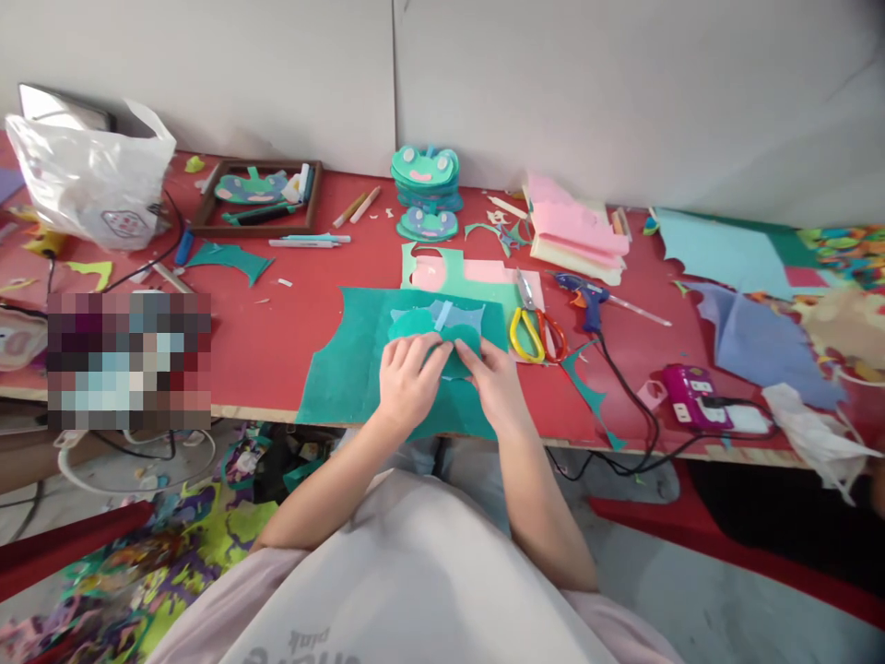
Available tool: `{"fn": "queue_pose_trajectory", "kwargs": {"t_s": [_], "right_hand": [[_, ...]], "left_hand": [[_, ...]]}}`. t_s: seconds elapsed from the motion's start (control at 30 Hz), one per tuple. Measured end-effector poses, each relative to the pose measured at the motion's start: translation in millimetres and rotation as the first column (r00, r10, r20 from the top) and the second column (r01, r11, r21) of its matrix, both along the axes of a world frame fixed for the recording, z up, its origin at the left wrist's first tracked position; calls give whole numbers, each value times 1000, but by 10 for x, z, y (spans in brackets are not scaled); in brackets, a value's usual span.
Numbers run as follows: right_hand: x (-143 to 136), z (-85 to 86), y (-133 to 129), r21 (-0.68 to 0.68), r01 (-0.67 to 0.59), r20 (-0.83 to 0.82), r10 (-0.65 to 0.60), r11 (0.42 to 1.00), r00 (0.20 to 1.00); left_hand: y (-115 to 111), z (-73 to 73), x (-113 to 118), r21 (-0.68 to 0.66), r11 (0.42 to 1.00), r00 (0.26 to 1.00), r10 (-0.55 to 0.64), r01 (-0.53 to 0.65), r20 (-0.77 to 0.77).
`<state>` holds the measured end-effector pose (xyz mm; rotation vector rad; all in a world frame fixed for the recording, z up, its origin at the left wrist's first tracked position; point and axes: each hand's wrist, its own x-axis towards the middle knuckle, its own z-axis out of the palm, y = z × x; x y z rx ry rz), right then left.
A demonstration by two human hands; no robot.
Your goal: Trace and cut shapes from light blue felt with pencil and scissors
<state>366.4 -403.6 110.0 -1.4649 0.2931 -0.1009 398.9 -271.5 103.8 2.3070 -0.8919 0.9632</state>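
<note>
A bright green felt cutout [410, 324] with rounded lobes lies under my fingers, over a light blue felt piece [465, 314] with a pale strip on it. Both rest on a large dark green felt sheet [352, 355]. My left hand [413, 376] presses and pinches the cutout's near left edge. On its right side, my right hand [495, 380] grips the same cutout between thumb and fingers. The two hands nearly meet, and they hide the cutout's near edge. Yellow-and-red-handled scissors [529, 334] lie just right of the sheet, apart from my right hand.
A blue glue gun [587, 300] lies right, its cord running to a purple power strip [684, 398]. Stacked frog-face felt pieces [424, 171] stand behind. A brown tray [200, 217], white plastic bag [89, 184] and pink felt sheets [573, 221] line the back. Scraps cover the floor left.
</note>
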Motion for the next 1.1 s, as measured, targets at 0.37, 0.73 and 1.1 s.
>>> {"fn": "queue_pose_trajectory", "kwargs": {"t_s": [0.37,0.73,1.1], "right_hand": [[63,-347,-318,-465,-61,-48,44,883,998],[17,-277,-120,-887,254,320,115,386,941],[-18,-347,-94,-963,167,230,318,213,920]], "left_hand": [[89,-361,-261,255,955,897,-22,149,-442],[81,-381,-278,335,932,893,28,140,-449],[76,-384,-278,315,939,895,21,135,-447]]}}
